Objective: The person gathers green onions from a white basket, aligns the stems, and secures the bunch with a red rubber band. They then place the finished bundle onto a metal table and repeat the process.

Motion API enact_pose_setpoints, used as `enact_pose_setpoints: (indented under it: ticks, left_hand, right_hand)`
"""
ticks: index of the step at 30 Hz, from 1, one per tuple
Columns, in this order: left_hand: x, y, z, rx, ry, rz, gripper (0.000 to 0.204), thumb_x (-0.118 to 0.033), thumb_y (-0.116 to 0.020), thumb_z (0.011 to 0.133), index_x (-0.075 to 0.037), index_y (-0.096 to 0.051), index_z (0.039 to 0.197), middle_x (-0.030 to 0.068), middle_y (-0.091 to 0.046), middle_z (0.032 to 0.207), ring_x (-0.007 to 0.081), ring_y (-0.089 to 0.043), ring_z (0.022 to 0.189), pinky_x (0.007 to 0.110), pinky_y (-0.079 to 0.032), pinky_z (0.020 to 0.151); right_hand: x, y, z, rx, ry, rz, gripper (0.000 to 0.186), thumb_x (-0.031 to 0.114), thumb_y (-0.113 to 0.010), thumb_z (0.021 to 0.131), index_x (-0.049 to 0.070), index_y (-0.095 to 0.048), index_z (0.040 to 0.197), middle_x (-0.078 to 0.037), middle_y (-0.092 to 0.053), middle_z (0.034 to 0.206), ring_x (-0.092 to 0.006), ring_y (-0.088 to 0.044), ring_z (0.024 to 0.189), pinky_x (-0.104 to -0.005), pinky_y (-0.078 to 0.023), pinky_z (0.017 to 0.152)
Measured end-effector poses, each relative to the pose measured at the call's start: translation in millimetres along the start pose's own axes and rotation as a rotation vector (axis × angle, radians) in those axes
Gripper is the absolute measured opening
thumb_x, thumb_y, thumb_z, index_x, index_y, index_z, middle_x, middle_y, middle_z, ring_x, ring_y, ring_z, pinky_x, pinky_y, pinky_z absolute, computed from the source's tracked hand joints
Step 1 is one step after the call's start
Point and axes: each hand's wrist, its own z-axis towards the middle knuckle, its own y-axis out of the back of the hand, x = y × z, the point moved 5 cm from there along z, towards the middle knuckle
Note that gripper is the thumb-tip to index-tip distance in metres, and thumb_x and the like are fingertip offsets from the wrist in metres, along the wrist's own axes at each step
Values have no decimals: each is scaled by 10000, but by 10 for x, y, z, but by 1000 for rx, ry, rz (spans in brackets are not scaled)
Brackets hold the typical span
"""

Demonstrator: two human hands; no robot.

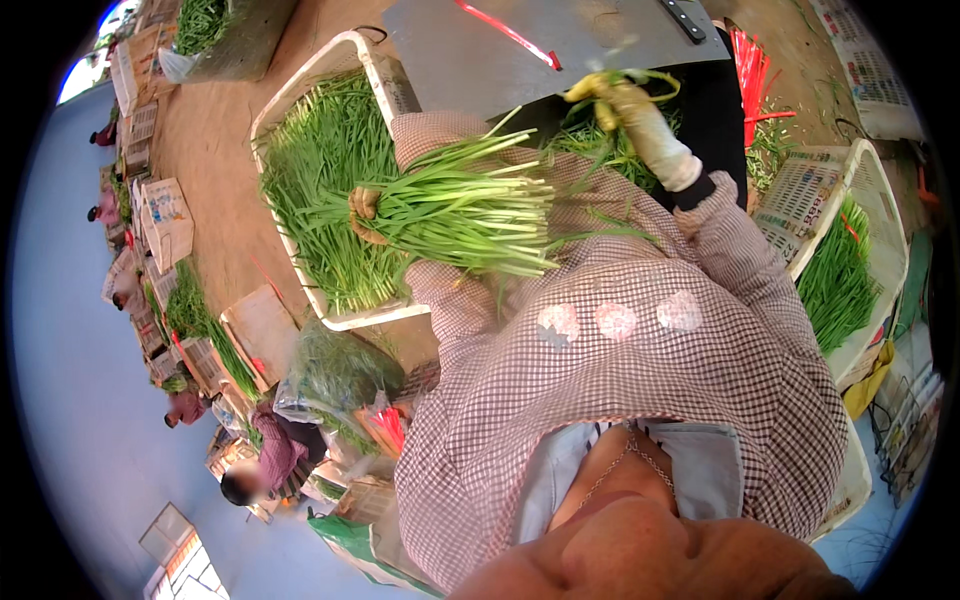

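Head view: a person in a checked smock is sitting over the work, with both hands showing.
Green bundle: a thick sheaf of long green stalks [475,205] is lying across the person's front, on the left side, its leafy end reaching over the white crate [390,85].
Long axis: the sheaf is running from side to side, leaf tips pointing left over the crate's heaped greens [335,125], pale cut ends fanning out to the right.
Left hand: the nearer one [364,205] is closing its fingers around the leafy half, holding the sheaf firmly by all appearances.
Right hand: gloved, with yellow fingertips, it [635,115] is hovering past the pale ends, apart from them and farther from the chest; blur is hiding how far its fingers are open and whether they are holding anything.
Key relation: the pale ends are facing the right hand's side, while the left hand is gripping well back from them.
Grey board: beyond both hands, the board [600,50] is carrying a red strip [510,35] and a black-handled knife [683,18].
Right flank: red strips [750,85] are standing beyond the glove, and a second crate [888,190] is holding more greens.
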Motion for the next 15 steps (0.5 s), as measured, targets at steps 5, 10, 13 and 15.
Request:
enact_pose_setpoints:
  ticks: [5,10,13,15]
  left_hand:
    - [-46,-19,-42,8,-59,-16,163,-74,-579,872,-136,-439,816,1,-405,751,171,-439,705,326,-450,769]
    - [61,-63,-40,17,-128,37,135,-115,-565,885,-137,-453,814,7,-428,778,179,-464,752,324,-457,798]
    - [37,-36,-76,43,-198,131,99,-113,-552,904,-122,-482,835,15,-453,795,189,-500,784,338,-480,840]
    - [68,59,-51,42,-222,147,83,-107,-553,907,-116,-496,847,18,-461,806,194,-512,801,345,-487,856]
  right_hand:
    - [-237,-756,187,343,-124,-425,604,519,-640,916,96,-565,1340,-48,-627,1160,-85,-496,707,-218,-434,634]
    - [-179,-719,212,326,10,-392,332,287,-678,931,27,-642,1134,5,-615,861,-84,-555,748,-243,-466,620]
    - [-218,-340,97,99,-4,-5,275,271,-627,967,29,-657,1094,18,-625,822,-33,-438,600,-163,-378,529]
    - [-311,-173,58,-23,-88,97,261,262,-592,987,31,-662,1086,5,-654,904,-20,-398,552,-132,-353,508]
